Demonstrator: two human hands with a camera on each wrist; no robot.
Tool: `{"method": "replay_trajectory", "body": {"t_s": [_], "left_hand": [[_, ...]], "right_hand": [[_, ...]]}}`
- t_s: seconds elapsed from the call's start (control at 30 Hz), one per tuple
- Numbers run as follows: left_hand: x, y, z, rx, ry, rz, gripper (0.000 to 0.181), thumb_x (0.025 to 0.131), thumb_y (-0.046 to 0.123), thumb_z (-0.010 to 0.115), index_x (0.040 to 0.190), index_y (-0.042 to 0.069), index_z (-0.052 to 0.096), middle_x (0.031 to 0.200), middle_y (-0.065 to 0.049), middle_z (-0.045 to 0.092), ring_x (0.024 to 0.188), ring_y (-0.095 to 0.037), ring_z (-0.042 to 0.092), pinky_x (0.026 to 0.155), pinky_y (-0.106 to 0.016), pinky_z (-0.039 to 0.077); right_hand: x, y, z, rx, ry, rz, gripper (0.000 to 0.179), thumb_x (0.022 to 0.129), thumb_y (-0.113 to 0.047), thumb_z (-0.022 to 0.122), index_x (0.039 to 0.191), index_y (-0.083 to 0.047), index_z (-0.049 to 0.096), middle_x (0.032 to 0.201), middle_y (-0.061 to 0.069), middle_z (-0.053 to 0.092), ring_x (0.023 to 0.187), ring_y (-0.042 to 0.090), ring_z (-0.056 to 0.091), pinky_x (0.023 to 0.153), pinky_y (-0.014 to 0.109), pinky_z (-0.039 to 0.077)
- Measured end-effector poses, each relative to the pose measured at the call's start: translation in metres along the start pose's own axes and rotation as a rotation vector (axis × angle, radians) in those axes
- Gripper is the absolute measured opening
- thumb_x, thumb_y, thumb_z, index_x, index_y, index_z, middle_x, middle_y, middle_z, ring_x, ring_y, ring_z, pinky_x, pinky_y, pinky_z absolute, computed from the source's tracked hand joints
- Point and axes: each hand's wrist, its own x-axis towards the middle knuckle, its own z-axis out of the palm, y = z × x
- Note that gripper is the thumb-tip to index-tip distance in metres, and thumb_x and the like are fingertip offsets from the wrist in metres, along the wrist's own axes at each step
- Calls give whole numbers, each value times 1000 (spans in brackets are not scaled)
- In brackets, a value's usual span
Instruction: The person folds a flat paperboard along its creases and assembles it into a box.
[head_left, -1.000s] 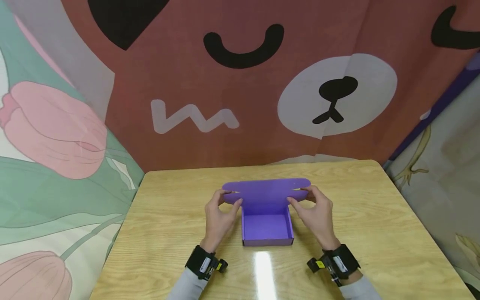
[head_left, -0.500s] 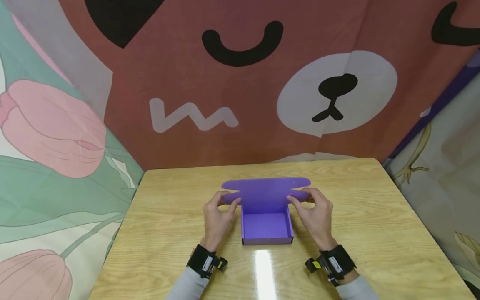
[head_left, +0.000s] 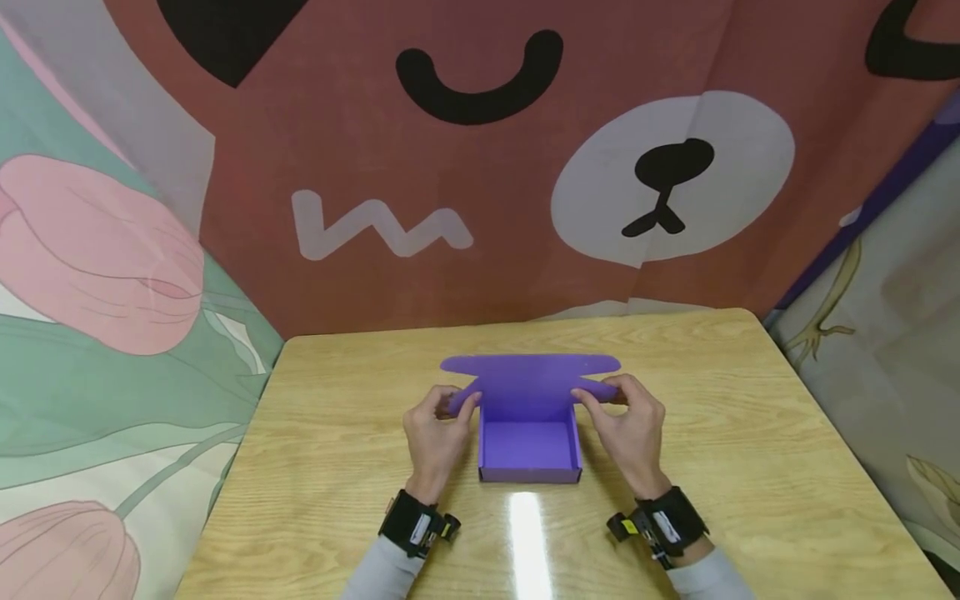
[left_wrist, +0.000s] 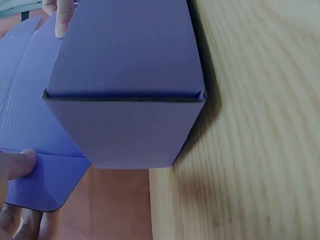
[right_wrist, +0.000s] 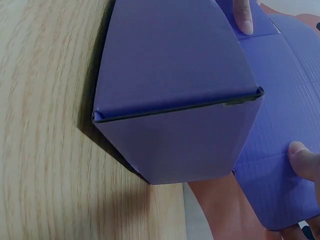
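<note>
Pinching the left flap [head_left: 464, 397] of a raised purple lid [head_left: 527, 379], the left hand [head_left: 435, 433] faces the right hand [head_left: 635, 429], whose grip pinches the right flap [head_left: 597, 387]. Between and below both grips, the purple box [head_left: 528, 448] sits open on the table [head_left: 337, 458]. Behind each grip sits a black wristband [head_left: 407, 522].

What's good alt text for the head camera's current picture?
A person's left hand and right hand pinch the side flaps on the raised lid of an open purple cardboard box. The box stands on a wood-grain table before a brown bear-face backdrop.
</note>
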Motion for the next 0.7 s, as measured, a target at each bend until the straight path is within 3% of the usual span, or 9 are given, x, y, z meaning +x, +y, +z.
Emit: {"method": "replay_trajectory", "body": {"t_s": [0.37,0.7], "left_hand": [[-3,9,4,-60,-4,9,18,84,6,91,89,3,74,77,-11,79,58,-17,73,54,-17,57],[-12,16,8,30,44,33,19,83,3,88,83,8,70,78,-6,77,56,-14,71,51,-16,56]], "right_hand": [[1,-5,1,-24,38,-15,35,71,-10,100,77,-5,66,69,4,68,59,18,60,57,25,48],[-15,-12,5,-81,50,-31,33,76,-13,97,72,-8,65,65,2,70,55,14,65,55,15,51]]}}
